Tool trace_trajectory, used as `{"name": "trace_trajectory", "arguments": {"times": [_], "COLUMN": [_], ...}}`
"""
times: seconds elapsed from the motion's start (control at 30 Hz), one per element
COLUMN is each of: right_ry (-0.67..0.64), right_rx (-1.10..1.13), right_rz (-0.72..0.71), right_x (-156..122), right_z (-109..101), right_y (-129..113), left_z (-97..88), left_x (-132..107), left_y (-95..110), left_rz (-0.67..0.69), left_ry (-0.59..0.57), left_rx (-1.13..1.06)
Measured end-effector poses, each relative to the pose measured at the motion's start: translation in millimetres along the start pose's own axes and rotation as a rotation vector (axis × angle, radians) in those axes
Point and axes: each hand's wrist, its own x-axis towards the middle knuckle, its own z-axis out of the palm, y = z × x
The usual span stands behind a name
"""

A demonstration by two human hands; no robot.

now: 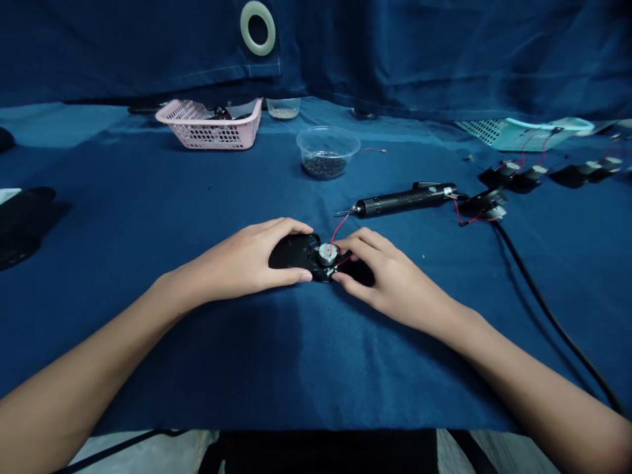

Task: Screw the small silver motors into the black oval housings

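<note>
On the blue cloth in front of me lies a black plastic housing [289,253]. A small round silver motor [328,253] with thin red wires sits at its middle. My left hand [247,257] grips the housing from the left, thumb along the near edge and fingers along the far one. From the right, my right hand [380,270] has its thumb and fingertips closed around the motor's side, beside the wires. Its fingers partly cover the housing's right end. Just beyond the hands rests a black electric screwdriver [407,199], its bit pointing left.
Behind stand a clear tub of dark screws [328,155], a pink basket [212,135] and another small clear tub [283,108]. Several motor parts [536,174] lie at right near a teal basket [543,135]. A black cable [543,306] runs down the right side.
</note>
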Motion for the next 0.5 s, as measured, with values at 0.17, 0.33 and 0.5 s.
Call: {"name": "trace_trajectory", "arguments": {"times": [0.17,0.33,0.5], "right_ry": [0.005,0.008,0.011], "right_rx": [0.033,0.048,0.054], "right_rz": [0.017,0.017,0.019], "right_x": [1.3,1.2,1.0], "right_z": [1.6,0.1,0.1], "right_y": [-1.6,-2.3,-2.5], "left_z": [3.9,6.5,6.8], "left_x": [0.9,1.8,0.8], "left_y": [4.2,4.2,3.2], "left_rz": [-0.003,0.023,0.035], "left_ry": [-0.003,-0.004,-0.006], "left_rx": [0.042,0.041,0.07]}}
